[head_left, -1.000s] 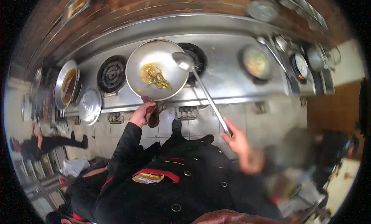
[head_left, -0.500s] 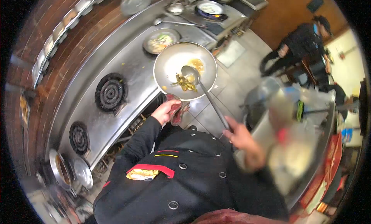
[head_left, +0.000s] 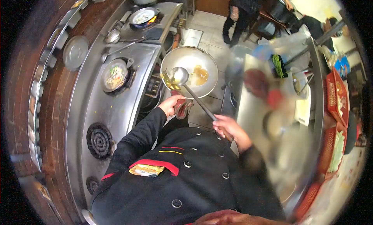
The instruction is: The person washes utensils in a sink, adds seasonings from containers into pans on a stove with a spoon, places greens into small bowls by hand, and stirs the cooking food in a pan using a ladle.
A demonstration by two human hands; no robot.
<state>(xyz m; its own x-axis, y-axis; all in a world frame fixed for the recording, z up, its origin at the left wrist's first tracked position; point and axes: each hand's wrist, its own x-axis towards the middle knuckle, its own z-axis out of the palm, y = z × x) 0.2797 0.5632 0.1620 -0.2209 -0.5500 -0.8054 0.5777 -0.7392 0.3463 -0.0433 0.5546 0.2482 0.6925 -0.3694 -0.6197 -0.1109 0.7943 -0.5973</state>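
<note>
My left hand (head_left: 171,105) is closed on a dark red cloth (head_left: 182,109) at the near edge of a large wok (head_left: 189,55), which hangs over the floor between stove and counter. In my right hand (head_left: 232,130) is the handle of a long metal ladle (head_left: 198,101). The ladle's bowl rests inside the wok on the left, beside green vegetable pieces (head_left: 169,82). A small pool of brown sauce (head_left: 200,75) lies right of the bowl.
On the left, the steel stove (head_left: 116,124) carries a pan of food (head_left: 115,75) and a bare burner (head_left: 99,140). A blurred counter (head_left: 243,120) with containers and greens (head_left: 278,66) runs along the right. Beyond the wok stands a person (head_left: 241,11).
The view has turned right, from the stove toward the counter. Both hands have carried the wok and ladle off the stove, and the vegetables now lie at the wok's left side.
</note>
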